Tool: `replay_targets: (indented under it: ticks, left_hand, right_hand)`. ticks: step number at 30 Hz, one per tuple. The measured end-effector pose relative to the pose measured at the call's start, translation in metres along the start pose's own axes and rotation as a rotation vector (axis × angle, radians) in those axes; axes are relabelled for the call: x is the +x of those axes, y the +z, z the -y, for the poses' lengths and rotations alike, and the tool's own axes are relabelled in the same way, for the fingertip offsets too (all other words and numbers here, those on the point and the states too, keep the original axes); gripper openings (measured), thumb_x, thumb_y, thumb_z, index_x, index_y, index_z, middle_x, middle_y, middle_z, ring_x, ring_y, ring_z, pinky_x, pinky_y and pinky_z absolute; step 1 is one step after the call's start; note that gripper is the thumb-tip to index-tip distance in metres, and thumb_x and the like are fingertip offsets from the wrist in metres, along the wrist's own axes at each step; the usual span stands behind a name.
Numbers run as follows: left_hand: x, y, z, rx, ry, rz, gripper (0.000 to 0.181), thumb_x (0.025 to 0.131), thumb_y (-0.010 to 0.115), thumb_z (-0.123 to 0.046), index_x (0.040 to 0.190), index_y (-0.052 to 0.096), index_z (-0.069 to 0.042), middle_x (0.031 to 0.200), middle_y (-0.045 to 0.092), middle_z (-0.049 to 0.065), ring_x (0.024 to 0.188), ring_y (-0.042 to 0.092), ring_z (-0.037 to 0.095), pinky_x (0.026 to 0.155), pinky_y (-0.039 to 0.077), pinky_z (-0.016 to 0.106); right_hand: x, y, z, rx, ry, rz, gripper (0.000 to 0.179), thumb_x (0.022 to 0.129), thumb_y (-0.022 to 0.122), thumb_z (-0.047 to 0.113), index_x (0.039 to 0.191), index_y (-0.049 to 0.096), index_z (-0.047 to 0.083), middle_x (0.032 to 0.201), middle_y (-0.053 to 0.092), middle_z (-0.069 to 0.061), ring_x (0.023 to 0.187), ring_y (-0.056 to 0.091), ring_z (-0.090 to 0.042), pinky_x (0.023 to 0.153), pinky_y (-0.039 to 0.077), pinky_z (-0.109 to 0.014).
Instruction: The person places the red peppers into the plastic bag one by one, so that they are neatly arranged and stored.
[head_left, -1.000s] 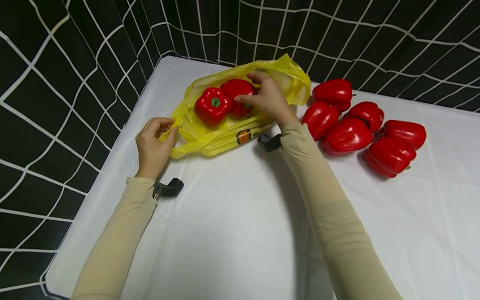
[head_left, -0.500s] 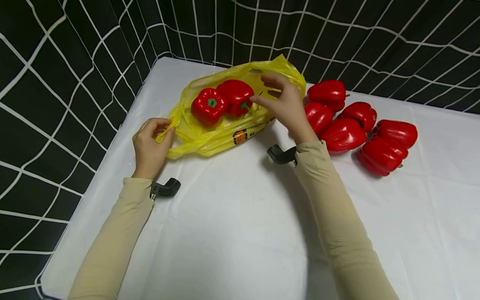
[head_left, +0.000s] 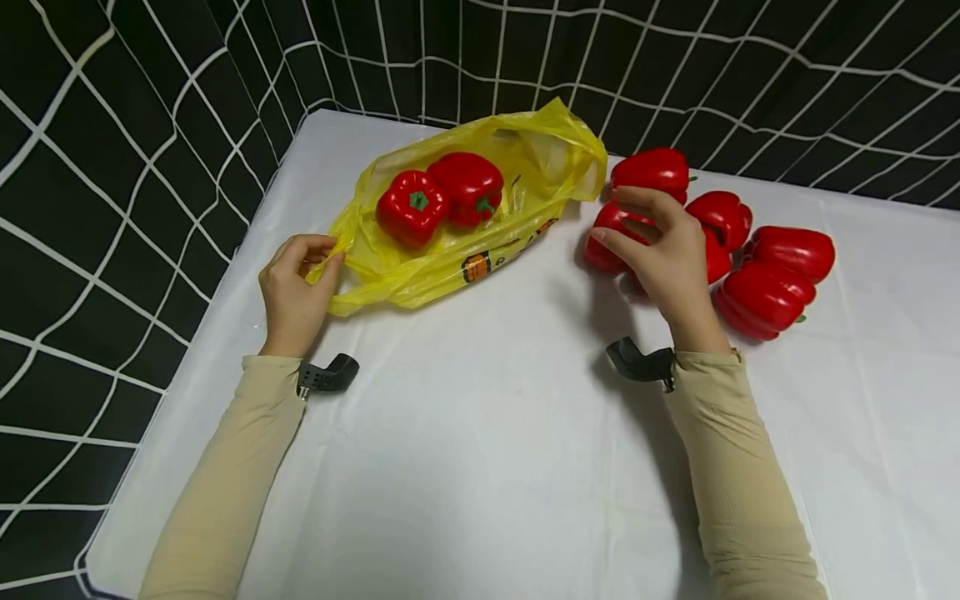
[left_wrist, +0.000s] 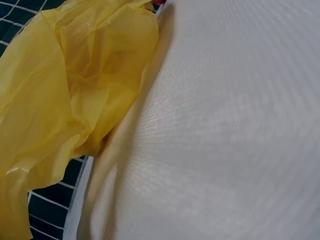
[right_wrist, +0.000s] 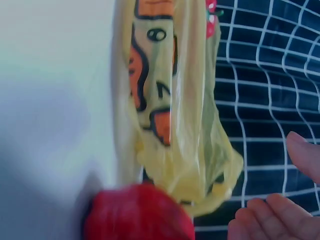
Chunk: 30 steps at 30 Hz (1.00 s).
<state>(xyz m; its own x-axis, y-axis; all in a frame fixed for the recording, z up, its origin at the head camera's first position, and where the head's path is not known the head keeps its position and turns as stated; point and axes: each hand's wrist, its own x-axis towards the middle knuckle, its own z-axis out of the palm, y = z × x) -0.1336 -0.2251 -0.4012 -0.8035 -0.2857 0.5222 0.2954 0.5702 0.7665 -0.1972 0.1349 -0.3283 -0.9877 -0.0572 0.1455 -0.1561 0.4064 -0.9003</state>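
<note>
Dark netted backdrop (head_left: 675,58) at far & left, white-covered counter (head_left: 480,433) in front. Yellow bag (head_left: 457,246) lies far left on it, mouth up & spread, orange print along its near side. Inside it, 2 red peppers touching: the left one (head_left: 412,208) w/ green stem facing up, the right one (head_left: 467,185) on its side, stem twd near right.

Left hand (head_left: 294,292): fingers grasping the bag's left edge, pinched b/w thumb & index. Left wrist cam shows just crumpled yellow plastic, hand n/a there.

Right hand (head_left: 667,258): fingers released, curved w/ thumb apart, nothing held. It's right of the bag, in front of part of the pepper cluster; can't tell re contact w/ the peppers.

Cluster = 6 red peppers, incl. a far one (head_left: 649,171), one left of the hand (head_left: 606,254), one partly hidden behind it (head_left: 717,257), plus a near right one (head_left: 763,300), stem to the right.

Beige sleeves (head_left: 217,492) on both arms, blk wrist device on ea., e.g. left (head_left: 330,375).
</note>
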Motion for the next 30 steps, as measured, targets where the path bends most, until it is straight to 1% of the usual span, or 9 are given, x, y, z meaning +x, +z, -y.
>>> replay_targets:
  ticks: [5,8,11,15,20,23,28,30]
  left_hand:
    - [0.000,0.002,-0.001,-0.003,-0.004,0.005,0.016,0.081,0.070,0.004,0.096,0.065,0.008,0.089,0.064,0.020,0.083,0.059,0.024,0.074,0.045,0.014]
    - [0.000,0.002,-0.002,0.001,-0.006,0.004,0.016,0.081,0.070,0.004,0.096,0.066,0.009,0.089,0.064,0.020,0.083,0.059,0.024,0.075,0.045,0.013]
    - [0.000,0.002,-0.002,0.005,-0.017,0.003,0.016,0.081,0.070,0.004,0.096,0.066,0.009,0.090,0.064,0.020,0.083,0.059,0.023,0.075,0.044,0.013]
    - [0.000,0.001,-0.002,0.004,-0.026,0.001,0.016,0.081,0.069,0.005,0.096,0.066,0.009,0.090,0.064,0.020,0.083,0.059,0.022,0.075,0.044,0.013]
    - [-0.001,-0.001,-0.004,0.002,-0.028,-0.001,0.015,0.081,0.069,0.006,0.096,0.066,0.008,0.089,0.064,0.020,0.082,0.059,0.023,0.073,0.043,0.012]
    - [0.000,0.000,-0.004,-0.002,-0.030,0.004,0.015,0.082,0.069,0.005,0.096,0.066,0.008,0.090,0.064,0.020,0.083,0.059,0.023,0.074,0.044,0.012]
    - [0.000,0.000,-0.004,0.004,-0.042,0.006,0.015,0.082,0.069,0.005,0.096,0.066,0.009,0.090,0.064,0.019,0.083,0.059,0.022,0.075,0.044,0.012]
    - [-0.001,0.000,-0.004,0.009,-0.048,0.006,0.015,0.082,0.069,0.005,0.096,0.066,0.008,0.090,0.064,0.019,0.083,0.058,0.021,0.075,0.044,0.012]
  right_hand:
    - [-0.012,-0.023,-0.009,-0.059,0.070,-0.045,0.053,0.082,0.075,0.021,0.130,0.056,0.007,0.128,0.056,-0.011,0.112,0.055,-0.022,0.091,0.048,-0.024]
    - [-0.017,-0.034,-0.015,-0.072,0.098,-0.076,0.054,0.082,0.075,0.021,0.130,0.055,0.008,0.129,0.056,-0.009,0.114,0.054,-0.022,0.092,0.047,-0.023]
    - [-0.020,-0.044,-0.021,-0.069,0.102,-0.113,0.052,0.082,0.075,0.018,0.129,0.056,0.006,0.127,0.057,-0.009,0.112,0.056,-0.020,0.091,0.048,-0.021]
    - [-0.023,-0.057,-0.027,-0.070,0.099,-0.166,0.049,0.082,0.074,0.015,0.127,0.057,0.004,0.124,0.058,-0.010,0.106,0.060,-0.015,0.087,0.049,-0.018]
    - [-0.023,-0.067,-0.033,-0.085,0.126,-0.204,0.050,0.081,0.075,0.016,0.127,0.058,0.004,0.122,0.060,-0.009,0.103,0.060,-0.013,0.084,0.049,-0.015]
    - [-0.023,-0.071,-0.035,-0.097,0.149,-0.211,0.050,0.082,0.074,0.017,0.127,0.058,0.003,0.122,0.060,-0.008,0.104,0.059,-0.012,0.085,0.048,-0.014]
    - [-0.023,-0.077,-0.038,-0.171,0.193,-0.217,0.051,0.083,0.073,0.022,0.128,0.058,0.005,0.119,0.060,-0.006,0.102,0.055,-0.012,0.084,0.047,-0.014]
    - [-0.024,-0.080,-0.039,-0.165,0.211,-0.220,0.051,0.082,0.074,0.022,0.128,0.058,0.005,0.118,0.060,-0.005,0.101,0.054,-0.012,0.082,0.047,-0.013]
